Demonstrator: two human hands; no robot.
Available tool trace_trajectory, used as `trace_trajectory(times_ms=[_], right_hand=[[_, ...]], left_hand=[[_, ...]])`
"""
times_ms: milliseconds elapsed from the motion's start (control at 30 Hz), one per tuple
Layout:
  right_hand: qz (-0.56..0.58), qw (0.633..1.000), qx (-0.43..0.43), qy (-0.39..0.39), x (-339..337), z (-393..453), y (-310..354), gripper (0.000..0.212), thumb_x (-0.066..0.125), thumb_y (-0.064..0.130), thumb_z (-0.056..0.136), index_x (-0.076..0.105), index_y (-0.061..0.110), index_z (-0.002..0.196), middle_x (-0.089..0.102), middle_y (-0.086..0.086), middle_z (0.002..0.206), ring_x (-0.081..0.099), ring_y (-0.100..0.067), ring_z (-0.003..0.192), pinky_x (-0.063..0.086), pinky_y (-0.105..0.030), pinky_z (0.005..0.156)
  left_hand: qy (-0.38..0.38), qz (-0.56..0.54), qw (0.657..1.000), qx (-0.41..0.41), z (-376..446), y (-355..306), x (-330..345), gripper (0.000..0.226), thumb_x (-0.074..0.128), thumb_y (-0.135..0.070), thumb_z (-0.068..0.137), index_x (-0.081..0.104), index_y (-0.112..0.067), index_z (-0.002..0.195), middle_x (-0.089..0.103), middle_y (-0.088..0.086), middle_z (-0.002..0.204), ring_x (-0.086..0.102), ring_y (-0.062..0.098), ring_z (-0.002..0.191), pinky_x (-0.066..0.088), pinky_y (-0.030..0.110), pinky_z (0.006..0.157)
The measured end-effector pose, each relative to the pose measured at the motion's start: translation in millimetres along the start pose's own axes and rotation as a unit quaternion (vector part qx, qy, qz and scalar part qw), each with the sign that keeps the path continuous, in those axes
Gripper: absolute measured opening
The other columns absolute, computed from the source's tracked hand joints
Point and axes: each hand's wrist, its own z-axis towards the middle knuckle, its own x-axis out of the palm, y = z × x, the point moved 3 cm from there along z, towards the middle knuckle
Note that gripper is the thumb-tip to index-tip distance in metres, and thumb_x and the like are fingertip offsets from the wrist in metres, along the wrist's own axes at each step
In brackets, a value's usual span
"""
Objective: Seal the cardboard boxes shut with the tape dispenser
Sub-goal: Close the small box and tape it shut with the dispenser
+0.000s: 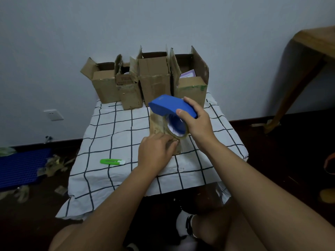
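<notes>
The right hand [198,122] has its grip around the blue tape dispenser [172,105], light rigid plastic, best held by its body; the left hand [155,151] presses flat on the thin, bendable cardboard box [159,124] lying mid-worktop [108,142]

A low worktop [101,142] draped in white cloth with a black grid carries four open brown cardboard boxes [154,82] in a row along its far edge. Nearer lies a closed flat brown cardboard box [157,124], and to its left a green plastic utility knife [112,161].
</notes>
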Motion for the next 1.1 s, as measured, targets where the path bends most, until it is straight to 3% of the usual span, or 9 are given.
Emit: trace_trajectory(times_ms=[167,267,433,567,700,767,900,1000,1100], right_hand=[[0.027,1.000,0.003,-0.010,-7.1,1.7,-7.3,0.040,0.073,0.032,0.084,0.062,0.035,0.123,0.061,0.009,0.129,0.060,-0.008,0.117,0.051,-0.026,0.098],[0.054,0.996,0.010,-0.064,-21.6,5.3,-5.6,0.038,0.074,0.032,0.083,0.063,0.036,0.119,0.061,0.015,0.121,0.063,-0.003,0.109,0.053,-0.021,0.089],[0.073,0.992,0.006,-0.101,-44.7,8.4,-0.2,0.043,0.074,0.033,0.082,0.064,0.033,0.123,0.061,0.013,0.123,0.063,-0.007,0.112,0.053,-0.018,0.086],[0.055,0.996,-0.003,-0.077,-45.0,3.8,-2.6,0.040,0.073,0.027,0.088,0.062,0.030,0.127,0.059,0.013,0.123,0.061,-0.006,0.112,0.052,-0.017,0.086],[0.054,0.997,-0.006,-0.054,-34.8,3.7,-0.5,0.038,0.074,0.027,0.088,0.061,0.033,0.124,0.059,0.018,0.121,0.062,0.000,0.107,0.052,-0.015,0.086],[0.047,0.998,-0.010,-0.039,-26.5,5.6,0.8,0.038,0.073,0.026,0.089,0.061,0.033,0.124,0.058,0.018,0.120,0.061,0.000,0.107,0.051,-0.015,0.087],[0.032,0.999,-0.009,-0.010,-9.0,6.2,-0.2,0.043,0.073,0.022,0.090,0.060,0.024,0.131,0.058,0.018,0.120,0.059,0.002,0.109,0.051,-0.015,0.088],[0.028,1.000,-0.004,-0.013,-6.8,6.0,-4.2,0.042,0.073,0.022,0.091,0.060,0.023,0.131,0.059,0.015,0.120,0.059,0.002,0.109,0.050,-0.013,0.087],[0.029,0.999,0.007,-0.021,-10.1,8.1,-7.2,0.037,0.072,0.024,0.091,0.059,0.031,0.125,0.060,0.009,0.125,0.060,-0.004,0.112,0.051,-0.018,0.090]], left_hand=[[-0.010,0.072,0.997,0.026,-3.0,-12.5,2.2,0.033,0.061,-0.051,0.086,0.070,-0.021,0.096,0.066,0.001,0.089,0.059,0.026,0.086,0.038,0.036,0.073],[0.005,0.130,0.991,0.018,-2.9,-23.6,4.8,0.039,0.058,-0.059,0.084,0.067,-0.026,0.102,0.064,0.002,0.089,0.058,0.027,0.085,0.038,0.036,0.072],[-0.004,0.211,0.972,0.107,-7.0,-26.4,11.1,0.050,0.078,-0.015,0.067,0.068,-0.023,0.115,0.061,0.013,0.086,0.058,0.032,0.073,0.048,0.040,0.070],[-0.031,0.219,0.967,0.129,-8.8,-26.4,8.8,0.044,0.075,-0.015,0.070,0.070,-0.020,0.113,0.061,0.013,0.085,0.058,0.031,0.071,0.049,0.039,0.067],[-0.011,0.102,0.992,0.068,-9.8,-20.6,0.1,0.029,0.061,-0.041,0.089,0.067,-0.021,0.110,0.064,0.003,0.084,0.058,0.025,0.074,0.039,0.030,0.061],[0.006,0.017,1.000,0.001,-6.0,-10.1,-3.9,0.023,0.054,-0.041,0.095,0.069,-0.025,0.103,0.068,-0.003,0.085,0.059,0.022,0.079,0.036,0.029,0.061],[0.035,-0.064,0.997,-0.040,1.9,-2.7,-5.7,0.026,0.054,-0.038,0.097,0.075,-0.024,0.093,0.070,-0.004,0.089,0.059,0.018,0.087,0.042,0.032,0.069],[0.061,-0.094,0.993,-0.048,6.7,5.3,-6.4,0.035,0.049,-0.036,0.100,0.074,-0.017,0.086,0.069,-0.003,0.086,0.059,0.019,0.087,0.045,0.033,0.069],[0.066,-0.096,0.993,-0.008,5.9,9.8,-6.6,0.019,0.059,-0.027,0.096,0.075,-0.018,0.096,0.070,-0.003,0.095,0.058,0.018,0.093,0.045,0.032,0.076]])
